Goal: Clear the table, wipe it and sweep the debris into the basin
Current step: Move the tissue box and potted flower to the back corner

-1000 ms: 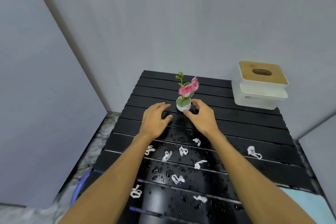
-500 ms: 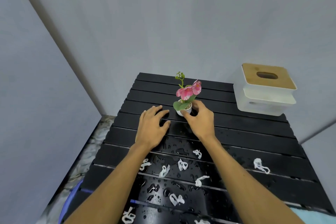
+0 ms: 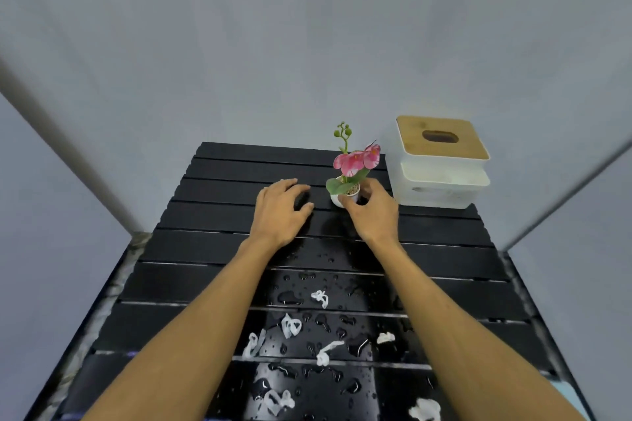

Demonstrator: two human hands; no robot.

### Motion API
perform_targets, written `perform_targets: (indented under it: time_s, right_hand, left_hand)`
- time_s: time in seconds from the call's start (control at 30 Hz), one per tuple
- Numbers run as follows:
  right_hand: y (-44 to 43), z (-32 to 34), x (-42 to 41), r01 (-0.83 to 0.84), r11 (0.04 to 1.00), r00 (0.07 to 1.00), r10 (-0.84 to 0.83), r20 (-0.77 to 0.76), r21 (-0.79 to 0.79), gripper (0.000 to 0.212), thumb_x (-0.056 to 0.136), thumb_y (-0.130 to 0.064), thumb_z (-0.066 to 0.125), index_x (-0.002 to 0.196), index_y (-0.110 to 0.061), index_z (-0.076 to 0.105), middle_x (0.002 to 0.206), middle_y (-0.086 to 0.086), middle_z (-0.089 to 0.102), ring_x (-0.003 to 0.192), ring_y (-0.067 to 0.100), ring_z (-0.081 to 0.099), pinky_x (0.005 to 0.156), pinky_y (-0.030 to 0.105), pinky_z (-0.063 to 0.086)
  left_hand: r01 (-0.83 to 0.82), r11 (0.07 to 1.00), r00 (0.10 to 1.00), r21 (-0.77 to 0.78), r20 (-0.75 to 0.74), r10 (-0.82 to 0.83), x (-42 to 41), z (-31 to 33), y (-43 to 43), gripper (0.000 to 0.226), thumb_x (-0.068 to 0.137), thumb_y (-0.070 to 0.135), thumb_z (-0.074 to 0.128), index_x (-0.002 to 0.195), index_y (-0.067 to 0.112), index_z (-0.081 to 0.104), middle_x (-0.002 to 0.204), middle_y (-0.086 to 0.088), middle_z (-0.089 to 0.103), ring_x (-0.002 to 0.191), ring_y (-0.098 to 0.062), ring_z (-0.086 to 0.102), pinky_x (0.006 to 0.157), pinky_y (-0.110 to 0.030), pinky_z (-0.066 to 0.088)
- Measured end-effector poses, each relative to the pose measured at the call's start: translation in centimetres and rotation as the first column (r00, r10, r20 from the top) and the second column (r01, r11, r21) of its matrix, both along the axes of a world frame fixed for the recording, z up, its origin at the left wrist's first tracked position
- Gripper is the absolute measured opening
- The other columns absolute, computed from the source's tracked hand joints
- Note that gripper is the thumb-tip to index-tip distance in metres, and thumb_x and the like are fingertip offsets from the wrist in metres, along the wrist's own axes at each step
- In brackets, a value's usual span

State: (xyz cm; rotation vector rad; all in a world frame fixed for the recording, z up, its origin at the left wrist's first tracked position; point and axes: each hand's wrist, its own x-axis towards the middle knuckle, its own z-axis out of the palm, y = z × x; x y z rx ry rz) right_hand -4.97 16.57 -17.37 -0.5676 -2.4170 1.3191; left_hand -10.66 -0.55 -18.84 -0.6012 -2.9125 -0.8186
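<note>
A small white pot with a pink artificial flower (image 3: 355,161) is at the far middle of the black slatted table (image 3: 222,208). My right hand (image 3: 372,212) is closed around the pot and holds it tilted, just left of the tissue box. My left hand (image 3: 280,212) hovers with fingers spread, palm down, a little left of the pot, holding nothing. Several white paper scraps (image 3: 290,325) and water drops (image 3: 290,297) lie on the near half of the table between my forearms.
A white tissue box with a wooden lid (image 3: 441,161) stands at the table's far right corner. Grey walls close in behind and on both sides. A light blue patch (image 3: 569,396) shows at the table's near right edge.
My right hand has carried the flower pot to the right and toward the far edge, nearer the tissue box. My left hand has come off the pot and stayed behind.
</note>
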Motion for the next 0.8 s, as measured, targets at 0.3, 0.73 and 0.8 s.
perform_targets:
  time_s: [0.3,0.73,0.8]
  right_hand:
    - [2.5,-0.7,-2.3,0.052,0.998,0.996,-0.055,-0.077,-0.036,0.032,0.081,-0.028,0.07,0.111,-0.02,0.061,0.101,-0.009,0.068,0.092,0.006,0.061,0.078,0.019,0.044]
    - [2.7,-1.5,-6.5,0.197,0.975,0.956,-0.214,-0.2,-0.102,0.027,0.085,-0.026,0.068,0.108,-0.015,0.06,0.102,-0.004,0.067,0.088,0.006,0.057,0.082,0.019,0.045]
    - [2.8,-1.6,-7.1,0.208,0.972,0.955,-0.225,-0.195,-0.107,0.029,0.084,-0.027,0.069,0.109,-0.014,0.06,0.103,-0.003,0.068,0.088,0.005,0.056,0.081,0.018,0.044]
  left_hand:
    - [0.015,1.0,0.995,-0.021,-0.101,-0.017,-0.8,-0.8,1.3,0.045,0.09,0.042,0.05,0.133,0.028,0.051,0.14,-0.003,0.046,0.132,-0.019,0.036,0.116,-0.043,0.016]
    - [-0.043,0.997,0.996,0.066,-0.081,0.048,-1.1,-1.5,1.3,0.04,0.093,0.038,0.049,0.131,0.028,0.055,0.146,0.0,0.043,0.139,-0.015,0.028,0.118,-0.037,0.007]
    - [-0.045,0.997,0.996,0.068,-0.076,0.05,-1.1,-1.6,1.3,0.041,0.093,0.039,0.049,0.131,0.029,0.055,0.146,0.001,0.043,0.14,-0.014,0.027,0.119,-0.036,0.007]
